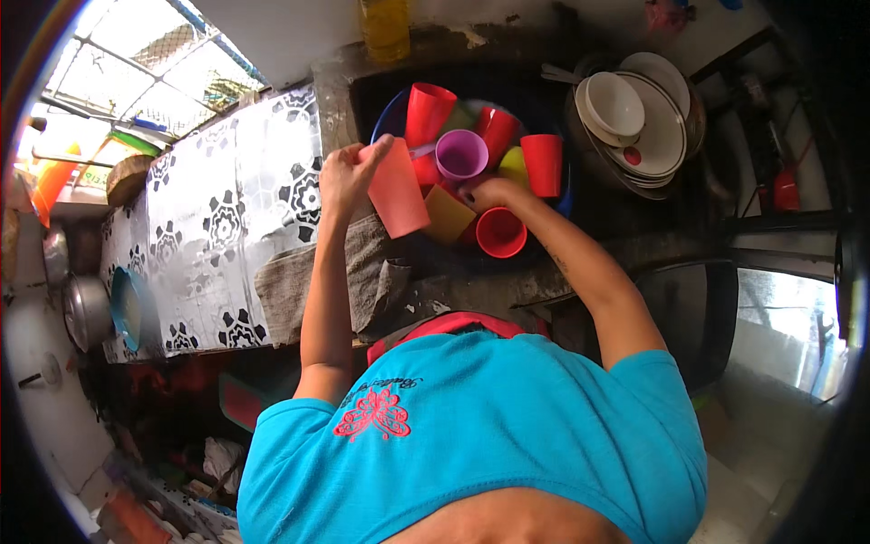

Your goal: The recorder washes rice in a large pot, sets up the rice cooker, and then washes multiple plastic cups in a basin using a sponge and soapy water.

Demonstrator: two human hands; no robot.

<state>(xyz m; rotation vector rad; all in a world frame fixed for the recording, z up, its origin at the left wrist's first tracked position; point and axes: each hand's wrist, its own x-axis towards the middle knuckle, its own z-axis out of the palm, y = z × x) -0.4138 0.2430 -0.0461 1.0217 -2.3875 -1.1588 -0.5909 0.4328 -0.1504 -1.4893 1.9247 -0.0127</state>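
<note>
My left hand [345, 173] grips a pink plastic cup [397, 194] by its rim, thumb on top, and the cup tilts over the left edge of a blue basin [385, 117]. Inside the basin sit several plastic cups. My right hand [495, 194] reaches in among them, just below a purple mug [462, 155]; its fingers are partly hidden, so whether it holds anything is unclear. Near that hand are a red cup [501, 232] with its mouth facing up and a yellow cup [448, 214]. Another red cup [542, 165] leans at the basin's right side.
Stacked plates and a white bowl [615, 105] stand right of the basin. A grey cloth [370, 272] hangs over the counter edge beside my left forearm. Leftward lies a patterned tabletop [224, 224] with a blue plastic basin [129, 309] at its edge. A yellow container [386, 30] stands behind.
</note>
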